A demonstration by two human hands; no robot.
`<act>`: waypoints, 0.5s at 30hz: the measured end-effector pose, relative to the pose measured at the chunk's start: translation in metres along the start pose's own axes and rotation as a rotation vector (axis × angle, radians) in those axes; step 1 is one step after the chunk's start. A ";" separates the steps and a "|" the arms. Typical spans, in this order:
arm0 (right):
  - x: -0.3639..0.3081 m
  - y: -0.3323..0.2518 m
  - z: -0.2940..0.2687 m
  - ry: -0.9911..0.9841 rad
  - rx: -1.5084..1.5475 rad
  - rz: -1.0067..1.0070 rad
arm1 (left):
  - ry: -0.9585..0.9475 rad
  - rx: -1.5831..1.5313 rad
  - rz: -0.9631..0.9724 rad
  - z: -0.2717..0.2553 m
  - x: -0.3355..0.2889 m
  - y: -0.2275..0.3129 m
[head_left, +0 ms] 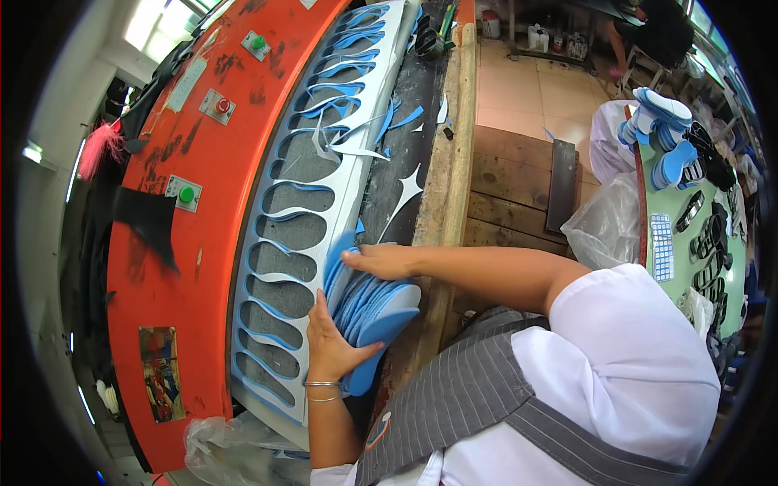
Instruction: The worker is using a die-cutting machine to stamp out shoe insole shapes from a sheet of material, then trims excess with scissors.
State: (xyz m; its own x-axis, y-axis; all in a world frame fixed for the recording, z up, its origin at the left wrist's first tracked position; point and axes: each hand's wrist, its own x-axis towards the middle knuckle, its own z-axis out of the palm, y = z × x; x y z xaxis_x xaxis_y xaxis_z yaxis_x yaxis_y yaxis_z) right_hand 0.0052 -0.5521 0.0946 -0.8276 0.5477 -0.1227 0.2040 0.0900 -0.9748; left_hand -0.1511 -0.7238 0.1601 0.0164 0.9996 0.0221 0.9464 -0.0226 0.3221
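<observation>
A thick stack of blue foam shoe soles (374,306) stands between my hands at the edge of the press bed. My left hand (331,344), with bangles at the wrist, grips the near left side of the stack, its thumb across the soles. From the right, my right hand (379,261) is closed on the stack's far end; some of its fingers are hidden behind the soles. Beside the stack lies a long white and blue foam sheet (301,235) with a row of sole-shaped cutouts.
Left of the sheet rises a red machine (215,162) with green and red push buttons. White foam scraps (403,198) lie on the dark bed, bordered by a wooden edge (450,162). At right, a green table (689,235) carries sandals and soles. Another person (658,32) sits far right.
</observation>
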 end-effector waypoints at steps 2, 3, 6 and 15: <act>0.000 0.022 0.006 0.033 -0.037 0.111 | -0.122 0.208 -0.168 0.001 -0.011 -0.002; 0.001 0.029 0.004 0.031 -0.047 0.107 | -0.113 0.204 -0.170 0.003 -0.012 0.000; 0.009 0.014 -0.009 0.384 -0.117 -0.113 | -0.162 0.319 -0.187 -0.003 -0.006 0.001; 0.025 -0.002 0.014 -0.193 -0.055 -0.084 | -0.122 0.324 -0.165 0.011 -0.016 0.014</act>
State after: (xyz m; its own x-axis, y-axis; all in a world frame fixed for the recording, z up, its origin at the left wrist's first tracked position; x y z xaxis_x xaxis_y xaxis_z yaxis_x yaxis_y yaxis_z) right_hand -0.0228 -0.5501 0.0914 -0.9268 0.3670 -0.0798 0.1538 0.1769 -0.9721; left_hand -0.1345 -0.7402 0.1536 -0.1245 0.9844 -0.1242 0.9922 0.1249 -0.0045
